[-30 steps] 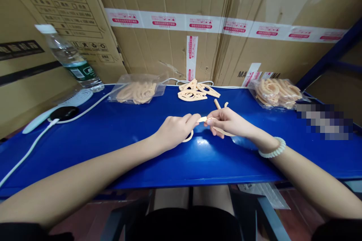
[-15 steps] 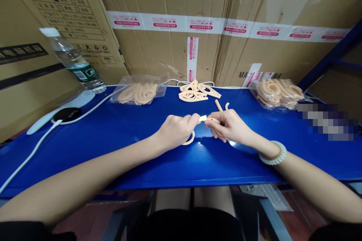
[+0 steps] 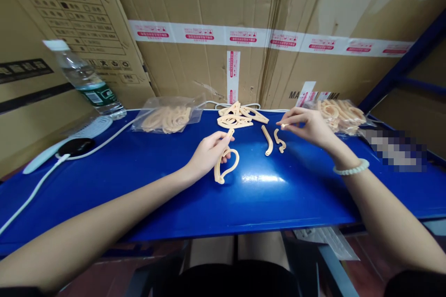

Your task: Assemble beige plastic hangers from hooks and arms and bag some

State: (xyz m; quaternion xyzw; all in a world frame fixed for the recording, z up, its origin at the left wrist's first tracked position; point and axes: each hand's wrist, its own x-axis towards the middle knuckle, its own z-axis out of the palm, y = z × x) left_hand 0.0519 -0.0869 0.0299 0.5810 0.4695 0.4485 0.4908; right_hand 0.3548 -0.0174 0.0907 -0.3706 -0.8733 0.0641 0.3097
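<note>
My left hand (image 3: 212, 151) is closed around a pale wooden curved piece (image 3: 236, 161) with an open loop that hangs below the fingers. One end of it pokes up past my thumb, and the palm hides its middle. My right hand (image 3: 306, 125), raised at the right, pinches a small pale piece (image 3: 283, 126) between thumb and fingertips; most of that piece is covered. Between the hands, a slightly bent wooden strip (image 3: 267, 141) and an S-shaped wooden piece (image 3: 279, 140) lie apart on the blue table (image 3: 195, 209).
Behind them sits a pile of assembled wooden pieces (image 3: 235, 122). Clear bags of wooden parts lie left (image 3: 167, 118) and right (image 3: 343, 113). A water bottle (image 3: 88, 81), a black disc with cable (image 3: 76, 147) and a pale brush-like object (image 3: 66, 141) are at left. Cardboard (image 3: 195, 67) stands behind.
My hands have come apart. The right hand moved right and away from me, uncovering the two loose wooden pieces. The left hand shifted slightly, and its looped piece shows more fully.
</note>
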